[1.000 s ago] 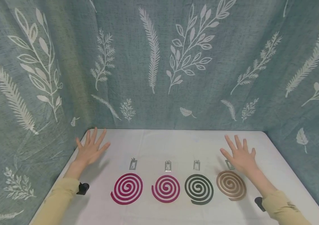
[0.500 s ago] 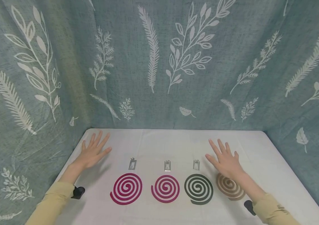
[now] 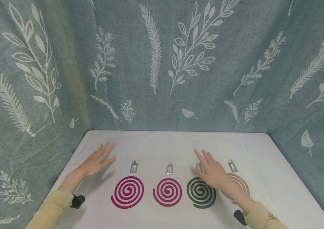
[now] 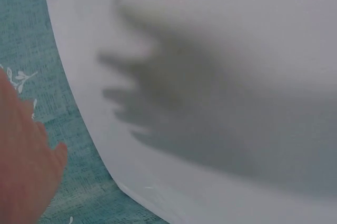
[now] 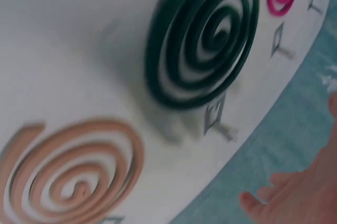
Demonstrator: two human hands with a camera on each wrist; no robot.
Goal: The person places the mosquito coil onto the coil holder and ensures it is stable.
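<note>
Two magenta mosquito coils (image 3: 128, 190) lie flat side by side, with a dark green mosquito coil (image 3: 200, 190) to their right. Furthest right is a brown mosquito coil (image 5: 87, 125), partly hidden by my right forearm in the head view. Behind each coil lies a small metal coil stand (image 3: 169, 168). My right hand (image 3: 214, 173) hovers over the green coil's right edge, fingers extended, its fingertips overlapping the stand behind. Well left of the leftmost coil, my left hand (image 3: 94, 163) floats above the table, fingers straight and holding nothing.
The coils rest on a white table (image 3: 156, 146) with rounded far corners. A blue-green leaf-patterned curtain (image 3: 122, 63) surrounds its back and sides. Black wrist cameras (image 3: 77, 201) sit under both forearms.
My right hand has swept left from above the brown coil to the green one, uncovering the rightmost stand. My left hand has lowered slightly toward me, its fingers less spread. The coils have stayed put.
</note>
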